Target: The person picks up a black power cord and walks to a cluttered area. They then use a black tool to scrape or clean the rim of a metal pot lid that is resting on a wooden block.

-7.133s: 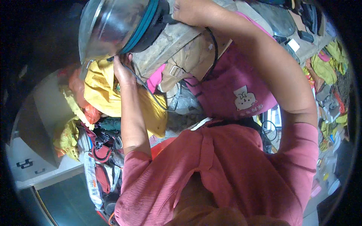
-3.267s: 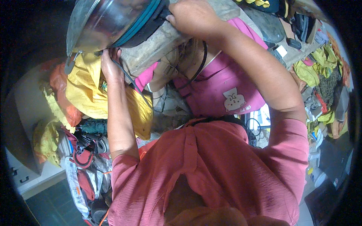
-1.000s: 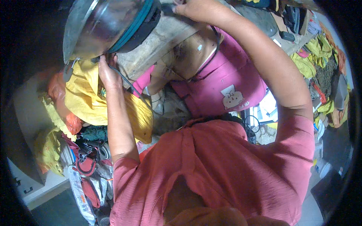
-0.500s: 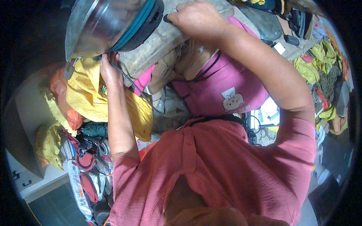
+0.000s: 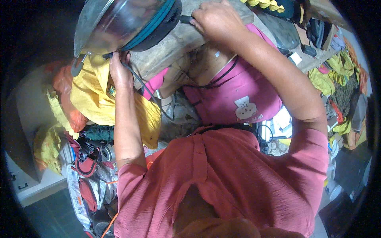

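A large, rounded, shiny see-through cover (image 5: 119,27) with a teal band (image 5: 152,27) and a black band (image 5: 166,27) fills the upper left. A small metal hook (image 5: 78,65) hangs at its lower left edge. My left hand (image 5: 121,71) is closed just under this cover, around a black cable (image 5: 137,77) that runs down toward my lap. Across the worn slab (image 5: 170,51), my right hand (image 5: 214,20) pinches a short black stub (image 5: 185,19) next to the black band. I cannot make out whether the stub joins the rounded object.
Pink cloth (image 5: 234,91) with a white cartoon print lies over my lap. A yellow sack (image 5: 91,95) and an orange bag (image 5: 65,95) are beside my left forearm. At right stands a cluttered surface with yellow pieces (image 5: 323,81) and a small black box (image 5: 308,50).
My right hand has shifted slightly right and down in the picture, and more of the black stub shows. The rounded cover and my left hand appear slightly further right.
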Available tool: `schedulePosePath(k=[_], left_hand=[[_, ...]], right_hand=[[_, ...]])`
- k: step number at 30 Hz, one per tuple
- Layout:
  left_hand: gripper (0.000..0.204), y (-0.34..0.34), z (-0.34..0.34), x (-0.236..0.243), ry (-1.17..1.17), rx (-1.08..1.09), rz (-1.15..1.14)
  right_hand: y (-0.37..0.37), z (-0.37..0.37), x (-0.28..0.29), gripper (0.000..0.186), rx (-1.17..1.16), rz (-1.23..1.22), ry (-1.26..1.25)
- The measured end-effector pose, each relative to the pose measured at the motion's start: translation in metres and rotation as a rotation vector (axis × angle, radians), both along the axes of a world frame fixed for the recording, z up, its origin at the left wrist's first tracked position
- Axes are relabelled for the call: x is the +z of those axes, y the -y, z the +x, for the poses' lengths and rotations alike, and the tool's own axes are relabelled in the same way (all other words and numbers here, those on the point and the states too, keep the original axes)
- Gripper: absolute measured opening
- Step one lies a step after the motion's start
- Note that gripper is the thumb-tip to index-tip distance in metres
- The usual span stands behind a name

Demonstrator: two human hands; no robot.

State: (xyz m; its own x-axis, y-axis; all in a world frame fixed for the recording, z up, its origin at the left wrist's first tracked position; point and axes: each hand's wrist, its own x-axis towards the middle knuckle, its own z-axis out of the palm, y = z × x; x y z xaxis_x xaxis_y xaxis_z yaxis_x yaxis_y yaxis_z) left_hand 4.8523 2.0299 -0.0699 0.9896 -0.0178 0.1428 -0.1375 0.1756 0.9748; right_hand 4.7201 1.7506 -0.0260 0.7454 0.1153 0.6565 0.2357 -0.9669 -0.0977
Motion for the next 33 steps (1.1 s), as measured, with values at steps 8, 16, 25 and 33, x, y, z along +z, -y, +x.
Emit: schedulePosePath(k=[8, 16, 25, 33], left_hand=[[0.032, 0.001, -0.025, 0.010, 0.010, 0.031, 0.060], [0.043, -0.008, -0.159, -0.022, -0.533, -0.630, 0.220], [0.048, -0.016, -0.136, 0.023, -0.308, -0.540, 1.249], [0.024, 0.093, -0.122, 0.053, -0.137, -0.521, 0.255]], right_hand=[[0.015, 0.009, 0.015, 0.014, 0.333, 1.369, -0.473], [0.029, -0.008, 0.040, 0.022, 0.172, 0.780, -0.123], [-0.005, 0.008, -0.031, 0.014, 0.102, 0.146, 0.109], [-0.024, -0.022, -0.025, 0.007, 0.139, 0.106, 0.261]])
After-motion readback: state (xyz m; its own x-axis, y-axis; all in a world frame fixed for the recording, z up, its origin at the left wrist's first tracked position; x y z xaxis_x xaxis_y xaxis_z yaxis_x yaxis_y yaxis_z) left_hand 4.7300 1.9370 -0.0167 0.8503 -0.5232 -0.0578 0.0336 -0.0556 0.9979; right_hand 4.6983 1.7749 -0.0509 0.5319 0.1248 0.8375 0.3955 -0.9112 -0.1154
